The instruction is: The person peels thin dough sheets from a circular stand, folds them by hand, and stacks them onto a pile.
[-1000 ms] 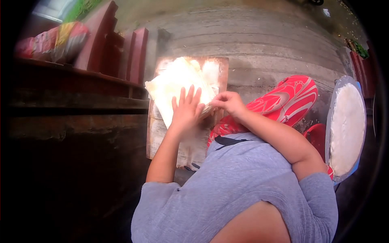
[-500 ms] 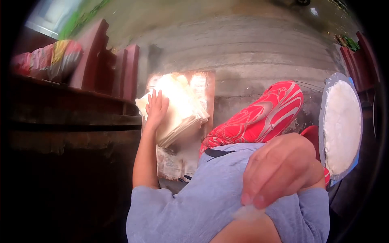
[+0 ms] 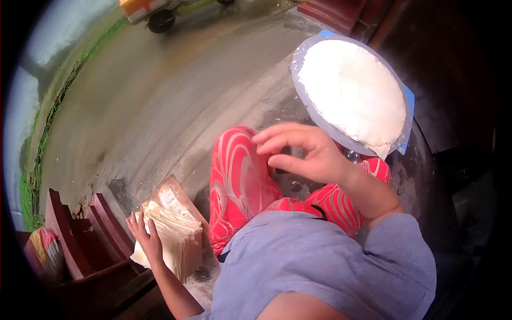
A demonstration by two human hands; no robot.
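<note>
A tall stack of thin cream-coloured sheets (image 3: pixel 178 234) stands on a board (image 3: pixel 184 197) at the lower left. My left hand (image 3: pixel 146 237) is at the near left edge of this stack, fingers spread; whether it touches the top sheet I cannot tell. Above my lap is my right hand (image 3: pixel 304 152), its fingers loosely curved with a gap to the thumb and nothing visible between them. Just beyond it, a thick white mass (image 3: pixel 349 96), which looks like dough, fills a round grey tray (image 3: pixel 309 101). A pointed bit of it hangs over the near rim.
Blue material (image 3: pixel 408 114) shows under the tray. Dark red wooden pieces (image 3: pixel 80 240) and a colourful bundle (image 3: pixel 45 250) are at the lower left. Past the concrete floor (image 3: pixel 160 106), a vehicle (image 3: pixel 160 13) is on the road. My legs in red patterned trousers (image 3: pixel 237 181) lie between stack and tray.
The view has swung right, bringing the tray nearer the middle. My right hand has moved from close to my face, where it pinched a small whitish piece, out towards the tray, and its fingers have parted.
</note>
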